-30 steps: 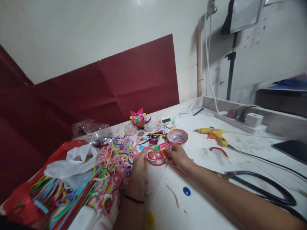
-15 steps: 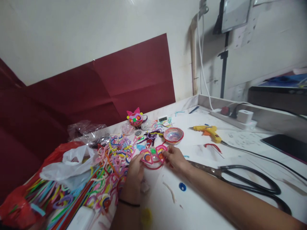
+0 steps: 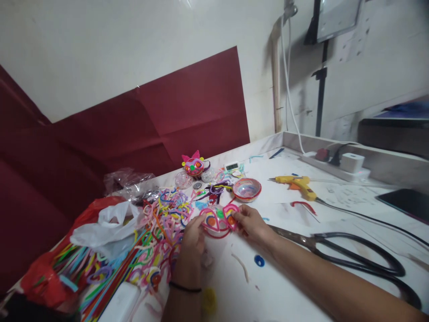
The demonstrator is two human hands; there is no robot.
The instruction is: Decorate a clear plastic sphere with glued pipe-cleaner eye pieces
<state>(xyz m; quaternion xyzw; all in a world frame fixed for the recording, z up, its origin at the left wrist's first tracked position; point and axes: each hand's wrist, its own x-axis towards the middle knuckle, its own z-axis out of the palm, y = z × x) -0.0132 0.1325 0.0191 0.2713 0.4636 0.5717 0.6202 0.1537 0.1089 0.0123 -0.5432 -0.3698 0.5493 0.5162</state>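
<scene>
Between my two hands is a clear dome-shaped craft piece [image 3: 218, 227] with a red rim. Pink-edged pipe-cleaner eyes with orange centres and a green nose sit on its front. My left hand [image 3: 193, 235] closes on its left side, fingers partly hidden behind it. On the right side, my right hand [image 3: 250, 221] pinches the edge of the right eye piece [image 3: 231, 217]. Just beyond stands a clear bowl with a red rim [image 3: 247, 190]. A finished-looking animal head with pink ears [image 3: 193, 165] rests farther back.
Loose pipe cleaners [image 3: 167, 210] and plastic bags [image 3: 107, 228] cover the left side. To the right lie large black-handled scissors [image 3: 355, 255], a yellow glue gun [image 3: 298, 182] with its cable, a power strip [image 3: 335, 170] and a phone [image 3: 405, 203]. A blue coil [image 3: 259, 260] lies near my right forearm.
The whole view has shifted slightly, so things appear a little farther right. Both hands keep their hold on the craft piece, with little visible change in its pose.
</scene>
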